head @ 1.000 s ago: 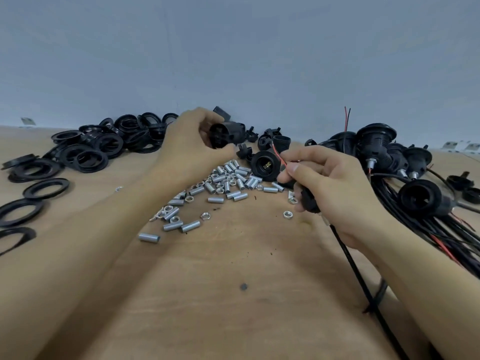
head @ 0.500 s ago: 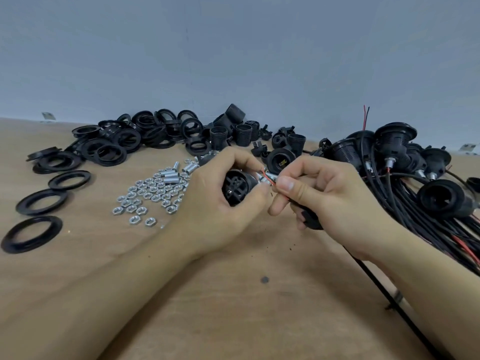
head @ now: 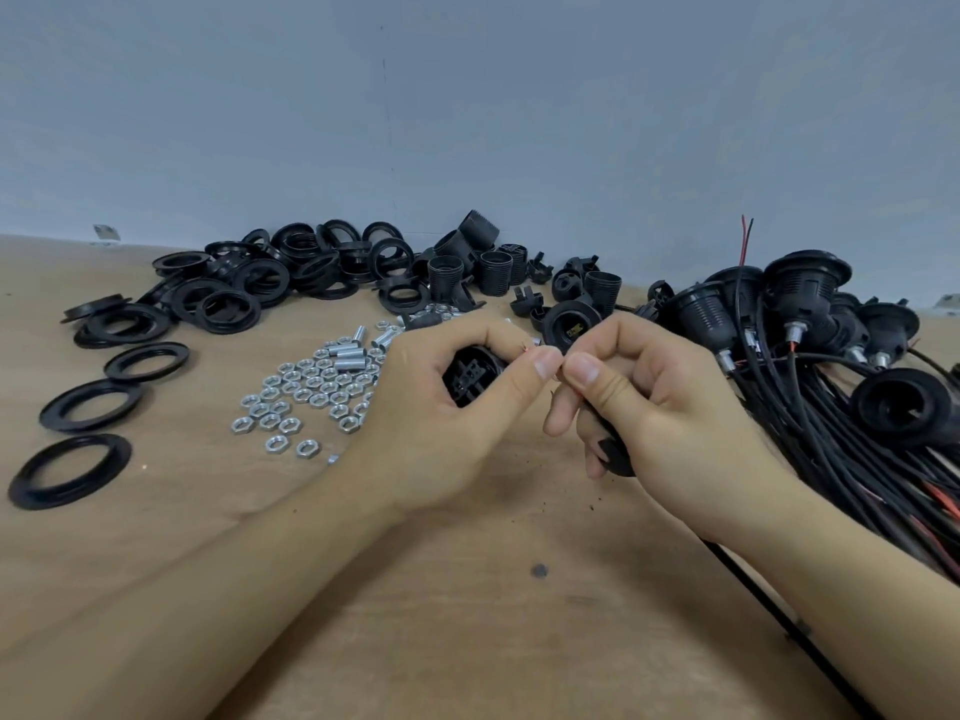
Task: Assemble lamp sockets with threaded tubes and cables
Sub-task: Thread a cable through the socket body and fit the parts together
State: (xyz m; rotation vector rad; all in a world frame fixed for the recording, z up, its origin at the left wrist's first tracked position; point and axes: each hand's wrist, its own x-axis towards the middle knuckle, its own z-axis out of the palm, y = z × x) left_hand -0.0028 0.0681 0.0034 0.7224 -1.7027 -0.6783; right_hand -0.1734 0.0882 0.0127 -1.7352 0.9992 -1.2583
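Two hands meet mid-surface (head: pixel 467 641). Left hand (head: pixel 436 423) has fingers curled round a black socket part (head: pixel 470 376), just above the surface. Right hand (head: pixel 660 407) pinches a thin red wire end (head: pixel 557 377), prob. the cable's (head: pixel 769 600), w/ thumb & forefinger. Beyond left: nuts (head: pixel 306 392), threaded tubes (head: pixel 345 350), then black rings (head: pixel 223 298). Far right: assembled sockets (head: pixel 800 293).

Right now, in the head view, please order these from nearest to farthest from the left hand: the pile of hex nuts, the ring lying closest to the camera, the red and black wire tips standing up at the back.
From the left hand:
1. Hex nuts, just left of it.
2. Closest ring, far left.
3. Wire tips, back right.
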